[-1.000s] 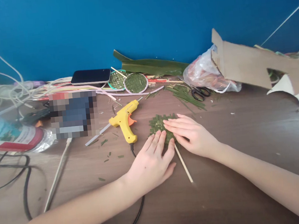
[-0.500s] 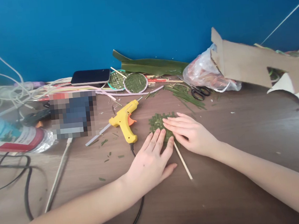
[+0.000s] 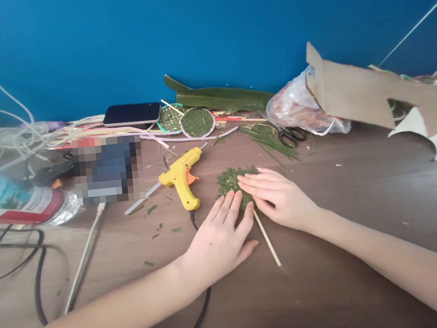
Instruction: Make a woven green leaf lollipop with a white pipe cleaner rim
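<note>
A small woven green leaf mat (image 3: 229, 180) lies on the brown table (image 3: 346, 208), with a thin wooden stick (image 3: 268, 241) running out from under it toward me. My left hand (image 3: 220, 238) lies flat, fingers stretched, its fingertips pressing the mat's near edge. My right hand (image 3: 279, 197) also lies flat with straight fingers on the mat's right part. A yellow glue gun (image 3: 180, 175) rests just left of the mat, its black cord (image 3: 197, 321) passing under my left wrist.
Against the blue wall lie a phone (image 3: 132, 113), two round woven discs (image 3: 189, 120), long green leaves (image 3: 223, 97), scissors (image 3: 291, 135), a plastic bag (image 3: 300, 107) and cut cardboard (image 3: 367, 98). A bottle (image 3: 13, 202), cables (image 3: 13, 245) and a long stick (image 3: 83, 259) are at the left.
</note>
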Action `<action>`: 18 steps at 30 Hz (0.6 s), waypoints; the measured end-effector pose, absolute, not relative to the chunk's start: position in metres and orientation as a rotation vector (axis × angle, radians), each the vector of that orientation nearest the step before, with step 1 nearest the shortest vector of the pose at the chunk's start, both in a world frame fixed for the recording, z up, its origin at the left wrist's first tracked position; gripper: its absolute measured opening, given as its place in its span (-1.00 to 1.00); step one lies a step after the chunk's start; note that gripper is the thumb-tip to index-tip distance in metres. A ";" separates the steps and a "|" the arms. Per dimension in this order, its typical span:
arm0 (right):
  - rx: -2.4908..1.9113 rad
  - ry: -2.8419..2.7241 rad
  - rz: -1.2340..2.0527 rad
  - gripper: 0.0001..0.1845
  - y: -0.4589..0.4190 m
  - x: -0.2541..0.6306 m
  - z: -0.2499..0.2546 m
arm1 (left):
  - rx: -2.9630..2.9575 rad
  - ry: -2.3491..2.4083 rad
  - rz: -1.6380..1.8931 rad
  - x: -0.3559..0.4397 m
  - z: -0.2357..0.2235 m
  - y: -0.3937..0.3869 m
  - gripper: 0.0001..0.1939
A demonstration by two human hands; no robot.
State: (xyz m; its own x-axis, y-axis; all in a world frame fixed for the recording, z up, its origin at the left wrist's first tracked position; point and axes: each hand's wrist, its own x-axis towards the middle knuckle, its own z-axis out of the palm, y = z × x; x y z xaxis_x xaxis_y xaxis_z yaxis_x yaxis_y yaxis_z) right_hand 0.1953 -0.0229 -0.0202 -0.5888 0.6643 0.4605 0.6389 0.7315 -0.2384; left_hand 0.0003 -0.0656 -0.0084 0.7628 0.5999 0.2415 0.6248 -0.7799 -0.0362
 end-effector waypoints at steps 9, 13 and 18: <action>-1.003 -2.410 0.066 -0.61 -0.022 0.196 -0.021 | -2.817 -0.991 -0.312 0.001 -0.011 -0.066 -0.46; -0.994 -2.415 0.049 -0.63 -0.022 0.196 -0.021 | -2.821 -0.995 -0.303 0.001 -0.010 -0.066 -0.47; -0.993 -2.424 0.045 -0.63 -0.023 0.197 -0.020 | -2.856 -1.012 -0.293 0.001 -0.009 -0.066 -0.43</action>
State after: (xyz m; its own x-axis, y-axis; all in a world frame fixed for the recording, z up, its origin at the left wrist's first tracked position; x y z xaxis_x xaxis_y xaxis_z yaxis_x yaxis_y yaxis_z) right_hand 0.1966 -0.0226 -0.0197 -0.5992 0.6630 0.4488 0.6459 0.7315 -0.2184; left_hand 0.0008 -0.0661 -0.0086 0.7612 0.6128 0.2123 0.6315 -0.7749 -0.0275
